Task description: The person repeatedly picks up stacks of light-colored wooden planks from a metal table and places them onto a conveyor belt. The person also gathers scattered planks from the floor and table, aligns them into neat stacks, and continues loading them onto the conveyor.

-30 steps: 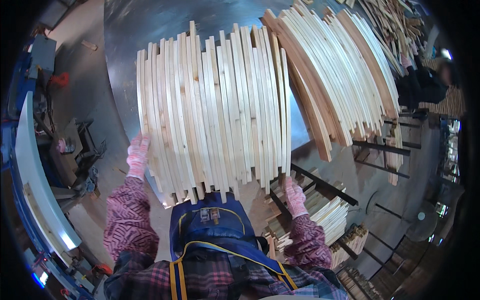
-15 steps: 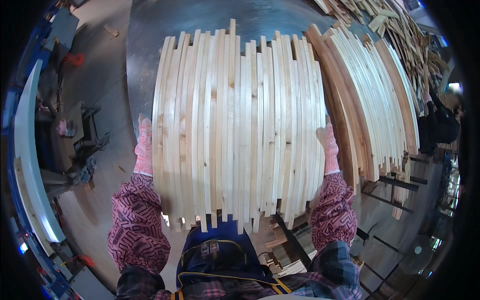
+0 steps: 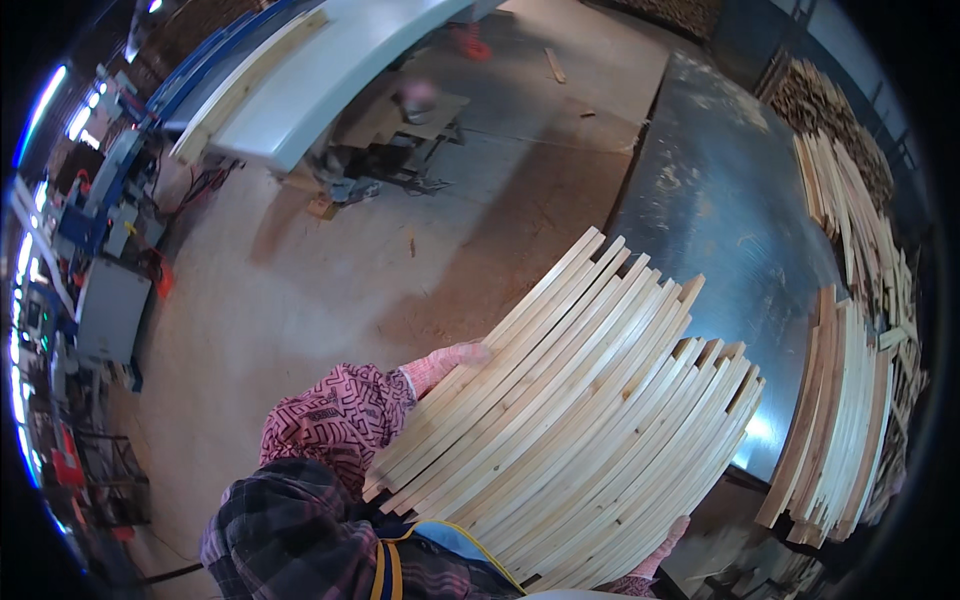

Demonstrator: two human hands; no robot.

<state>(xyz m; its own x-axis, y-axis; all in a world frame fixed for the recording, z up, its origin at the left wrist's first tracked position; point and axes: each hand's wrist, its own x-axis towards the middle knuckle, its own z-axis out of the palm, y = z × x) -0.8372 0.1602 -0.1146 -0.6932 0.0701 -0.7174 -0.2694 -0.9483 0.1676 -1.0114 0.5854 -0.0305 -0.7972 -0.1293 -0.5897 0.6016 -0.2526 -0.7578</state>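
A wide layer of pale wooden strips [image 3: 575, 425] lies side by side between my two hands, their ends uneven, slanting from lower left to upper right. My left hand [image 3: 450, 365], in a pink knitted glove, presses against the outer strip on the left side. On the opposite side, my right hand [image 3: 668, 548], gloved the same way, grips the edge low in the picture; part of it is hidden behind the strips. The strips are off the dark metal-topped table [image 3: 715, 170], in front of my body.
More wooden strips [image 3: 840, 410] lie stacked at the right end of the table, with loose offcuts [image 3: 850, 220] heaped beyond. A long white machine bed [image 3: 330, 80] crosses the upper left. Grey and blue machinery [image 3: 110, 310] stands at the far left, beside the concrete floor [image 3: 300, 300].
My body and view have turned left, bringing the white machine bed ahead. The strips, held between both hands, have come away from the table with me and now slant.
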